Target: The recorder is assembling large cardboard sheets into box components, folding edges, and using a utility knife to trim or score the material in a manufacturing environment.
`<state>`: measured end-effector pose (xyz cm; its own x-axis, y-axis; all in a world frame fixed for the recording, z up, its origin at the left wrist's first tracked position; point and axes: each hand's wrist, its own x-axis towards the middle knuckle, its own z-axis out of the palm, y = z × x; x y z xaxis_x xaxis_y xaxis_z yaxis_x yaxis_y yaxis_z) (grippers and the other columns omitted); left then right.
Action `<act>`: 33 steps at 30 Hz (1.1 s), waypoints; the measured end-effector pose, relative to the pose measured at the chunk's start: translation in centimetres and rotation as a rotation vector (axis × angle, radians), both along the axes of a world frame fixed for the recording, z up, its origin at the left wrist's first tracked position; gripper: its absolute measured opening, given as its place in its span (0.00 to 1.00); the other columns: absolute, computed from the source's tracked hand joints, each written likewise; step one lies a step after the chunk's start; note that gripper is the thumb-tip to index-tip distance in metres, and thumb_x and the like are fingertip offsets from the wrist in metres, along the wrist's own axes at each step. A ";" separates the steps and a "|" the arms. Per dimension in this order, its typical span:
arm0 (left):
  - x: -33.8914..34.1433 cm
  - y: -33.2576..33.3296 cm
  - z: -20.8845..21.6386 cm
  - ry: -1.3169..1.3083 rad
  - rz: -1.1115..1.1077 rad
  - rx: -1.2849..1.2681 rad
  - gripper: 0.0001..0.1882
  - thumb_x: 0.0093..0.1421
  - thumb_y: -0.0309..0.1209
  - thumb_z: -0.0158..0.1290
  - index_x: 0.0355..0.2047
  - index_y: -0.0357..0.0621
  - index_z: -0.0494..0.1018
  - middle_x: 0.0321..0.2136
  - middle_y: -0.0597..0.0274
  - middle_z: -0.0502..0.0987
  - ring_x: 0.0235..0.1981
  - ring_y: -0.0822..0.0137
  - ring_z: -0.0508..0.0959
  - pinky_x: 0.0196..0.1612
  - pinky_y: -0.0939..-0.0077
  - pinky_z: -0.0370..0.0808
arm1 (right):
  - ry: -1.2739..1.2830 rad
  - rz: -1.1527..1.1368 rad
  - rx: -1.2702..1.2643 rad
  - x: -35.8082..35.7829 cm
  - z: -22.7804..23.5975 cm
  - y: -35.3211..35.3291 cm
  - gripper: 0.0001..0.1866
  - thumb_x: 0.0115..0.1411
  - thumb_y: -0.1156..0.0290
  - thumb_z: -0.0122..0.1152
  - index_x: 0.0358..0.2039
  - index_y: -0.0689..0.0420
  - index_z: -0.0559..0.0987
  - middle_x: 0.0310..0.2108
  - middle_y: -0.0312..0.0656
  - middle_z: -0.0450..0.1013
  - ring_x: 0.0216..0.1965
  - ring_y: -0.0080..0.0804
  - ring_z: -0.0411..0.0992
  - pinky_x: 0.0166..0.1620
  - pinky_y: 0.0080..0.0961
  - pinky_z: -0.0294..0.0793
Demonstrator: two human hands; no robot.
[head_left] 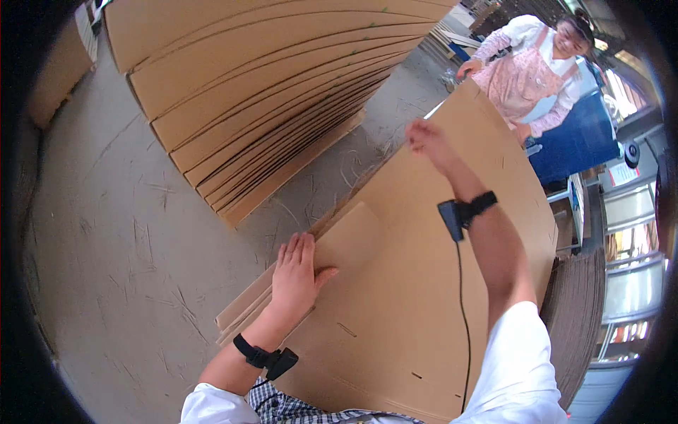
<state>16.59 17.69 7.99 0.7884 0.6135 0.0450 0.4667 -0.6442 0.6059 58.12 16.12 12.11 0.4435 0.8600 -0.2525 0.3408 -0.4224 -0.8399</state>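
A large brown cardboard sheet (424, 261) with small slots cut in it lies before me. Along its left side runs a folded-over cardboard flap (346, 230). My left hand (295, 275) rests on this flap, fingers stretched out over its edge and thumb apart. Farther off, my right hand (428, 145) is over the sheet's far left edge, blurred by motion; its fingers look bent, but whether they hold anything does not show. Each wrist wears a black strap with a small dark device, and a cable hangs from the right one.
A tall stack of cardboard sheets (282, 92) stands at far left on the grey floor (120, 268). Another person (526, 71) in a pink apron is by the sheet's far end, hands near it. Beside them is a blue panel (575, 145); more stacked cardboard (575, 304) sits at right.
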 end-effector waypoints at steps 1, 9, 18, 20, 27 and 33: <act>-0.8 0.3 1.2 0.003 0.017 -0.010 0.39 0.55 0.47 0.58 0.59 0.37 0.59 0.56 0.44 0.66 0.60 0.47 0.64 0.62 0.50 0.59 | 0.211 0.037 0.200 -5.4 5.9 1.6 0.23 0.65 0.50 0.49 0.53 0.52 0.72 0.48 0.39 0.71 0.42 0.29 0.72 0.44 0.30 0.71; 0.7 -1.6 7.8 -0.203 -0.277 -0.450 0.29 0.52 0.36 0.62 0.54 0.43 0.68 0.55 0.39 0.66 0.56 0.39 0.67 0.54 0.55 0.69 | -0.790 0.278 -0.472 -0.2 5.1 -3.6 0.30 0.65 0.47 0.44 0.61 0.51 0.66 0.59 0.51 0.65 0.59 0.50 0.64 0.61 0.37 0.62; -0.3 1.0 5.8 -0.030 -0.183 -0.639 0.39 0.49 0.40 0.65 0.58 0.36 0.63 0.50 0.36 0.70 0.53 0.45 0.71 0.53 0.60 0.69 | -0.808 0.537 -0.124 -6.0 -1.4 -10.5 0.24 0.62 0.62 0.53 0.58 0.55 0.68 0.60 0.51 0.62 0.59 0.51 0.62 0.60 0.40 0.64; 0.4 1.8 5.3 -0.023 -0.154 -0.605 0.43 0.48 0.44 0.65 0.57 0.29 0.61 0.49 0.35 0.72 0.54 0.46 0.71 0.54 0.60 0.69 | -0.693 0.358 -0.220 -8.8 2.2 -14.9 0.25 0.63 0.61 0.52 0.59 0.55 0.66 0.60 0.52 0.62 0.58 0.53 0.63 0.59 0.40 0.65; 4.3 2.4 0.5 0.299 -0.350 -0.534 0.50 0.38 0.60 0.65 0.50 0.28 0.70 0.48 0.39 0.74 0.52 0.49 0.73 0.53 0.66 0.70 | -0.621 -0.411 -0.570 -17.1 1.1 -47.7 0.25 0.62 0.55 0.54 0.54 0.57 0.71 0.56 0.51 0.67 0.58 0.49 0.64 0.60 0.39 0.64; 1.7 6.2 -2.2 0.398 -0.199 -0.366 0.50 0.39 0.59 0.65 0.51 0.28 0.70 0.46 0.44 0.77 0.49 0.51 0.76 0.50 0.67 0.72 | -0.667 -0.412 -1.355 -32.5 -0.7 -78.7 0.24 0.62 0.50 0.43 0.53 0.46 0.75 0.57 0.45 0.67 0.62 0.45 0.58 0.65 0.47 0.53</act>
